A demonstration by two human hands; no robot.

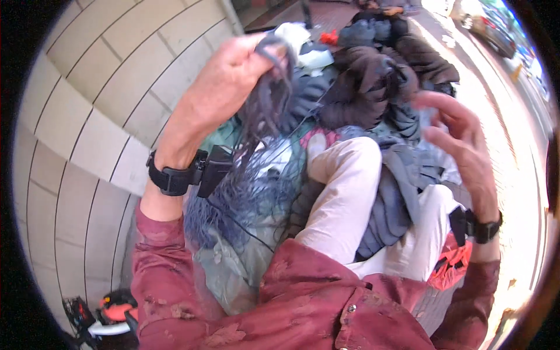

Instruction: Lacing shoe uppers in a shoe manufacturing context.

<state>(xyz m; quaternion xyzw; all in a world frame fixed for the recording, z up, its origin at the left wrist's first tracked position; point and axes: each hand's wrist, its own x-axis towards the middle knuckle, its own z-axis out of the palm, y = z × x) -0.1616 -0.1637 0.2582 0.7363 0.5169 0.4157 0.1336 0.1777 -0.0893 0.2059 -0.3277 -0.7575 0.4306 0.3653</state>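
Netting (pixel 256 175) of dark thin twine is hanging limp from the left hand (pixel 239 70), which is pinching a gathered bunch above the lap (it looks light, soft and quick to snag), while the right hand (pixel 461 146) is hovering spread and empty beside it.

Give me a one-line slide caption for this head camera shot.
Seated by a tiled wall, a person's left hand lifts tangled dark netting from their lap, right hand open beside it.
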